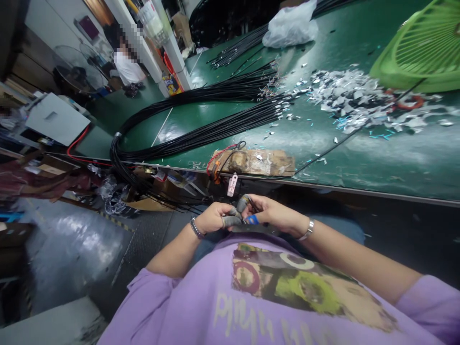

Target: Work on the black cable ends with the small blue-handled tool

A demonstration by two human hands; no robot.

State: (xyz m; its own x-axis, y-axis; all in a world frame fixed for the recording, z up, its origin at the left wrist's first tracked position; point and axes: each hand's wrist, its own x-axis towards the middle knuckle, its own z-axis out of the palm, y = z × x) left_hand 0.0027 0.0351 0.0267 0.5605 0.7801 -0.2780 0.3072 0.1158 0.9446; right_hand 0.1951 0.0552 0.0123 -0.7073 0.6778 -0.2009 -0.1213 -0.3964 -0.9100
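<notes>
Narrow gap on glossy green table between worn wooden block and looped black cable bundle, silver scrap heap and slatted green plastic guard crowding the right

Glossy grey floor reflects light near a long green table.

No words can be read with certainty: the large cream letters across the chest of the lilac short-sleeved shirt stand upside down to the camera, are blurred, and run off the bottom edge. The small white tag hanging at the near edge of the green table carries reddish marks too small to make out. Lettering on the yellow printed packet at the foot of the white post is likewise too blurred to read.
</notes>
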